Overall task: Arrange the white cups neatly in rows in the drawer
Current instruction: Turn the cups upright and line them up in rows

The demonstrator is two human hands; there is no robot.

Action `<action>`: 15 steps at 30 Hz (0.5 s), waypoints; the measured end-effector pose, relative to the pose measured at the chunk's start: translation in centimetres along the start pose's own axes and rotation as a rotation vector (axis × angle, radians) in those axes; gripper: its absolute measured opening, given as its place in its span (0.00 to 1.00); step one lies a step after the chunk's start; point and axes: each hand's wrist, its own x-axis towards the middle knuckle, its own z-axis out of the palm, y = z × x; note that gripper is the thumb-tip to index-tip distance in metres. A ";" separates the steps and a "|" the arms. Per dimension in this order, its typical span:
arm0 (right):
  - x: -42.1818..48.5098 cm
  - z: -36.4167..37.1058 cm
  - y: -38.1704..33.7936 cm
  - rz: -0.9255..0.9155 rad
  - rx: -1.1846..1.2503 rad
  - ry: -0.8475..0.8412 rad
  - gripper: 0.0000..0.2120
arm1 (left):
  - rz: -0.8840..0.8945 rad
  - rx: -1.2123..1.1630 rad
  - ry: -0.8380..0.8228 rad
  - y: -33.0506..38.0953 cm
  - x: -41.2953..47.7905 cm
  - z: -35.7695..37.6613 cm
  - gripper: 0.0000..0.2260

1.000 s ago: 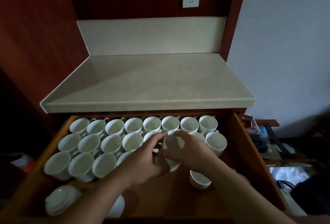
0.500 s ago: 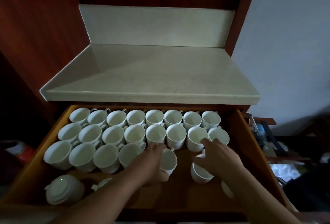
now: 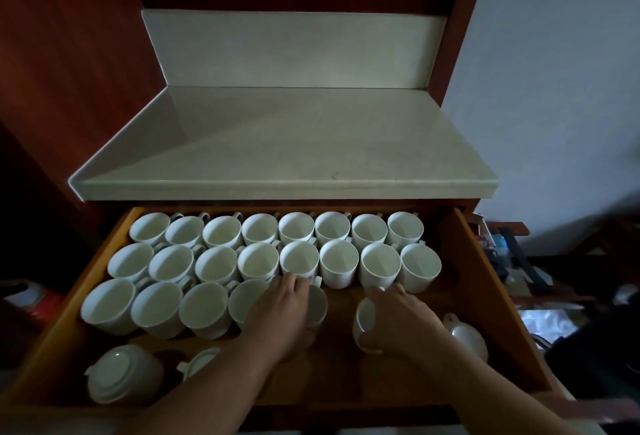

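Note:
An open wooden drawer (image 3: 485,296) holds white cups in rows: a full back row (image 3: 298,226), a full middle row (image 3: 339,261) and a partial front row (image 3: 156,308) at the left. My left hand (image 3: 280,310) grips a cup (image 3: 317,304) at the right end of the front row. Just to the right, my right hand (image 3: 398,320) closes over a loose cup (image 3: 365,322) on the drawer floor, below the middle row.
White lidded pots sit at the drawer's front left (image 3: 124,374), front middle (image 3: 199,362) and right (image 3: 465,334). A pale countertop (image 3: 277,150) overhangs the drawer's back. Clutter lies on the floor at the right (image 3: 502,254).
My left hand carried its cup down and left to the end of the front row. My right hand left that cup and dropped onto the loose cup at the right.

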 end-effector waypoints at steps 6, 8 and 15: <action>1.6 0.5 -2.8 -0.045 0.050 0.077 0.31 | 0.140 0.032 0.150 -0.2 -0.8 0.3 0.31; 2.0 1.1 -3.0 -0.040 0.064 0.095 0.32 | 0.182 0.036 0.142 -0.1 -0.7 0.2 0.23; 1.9 2.6 -2.1 -0.082 0.118 0.112 0.37 | 0.150 0.091 0.041 0.3 -0.1 0.3 0.07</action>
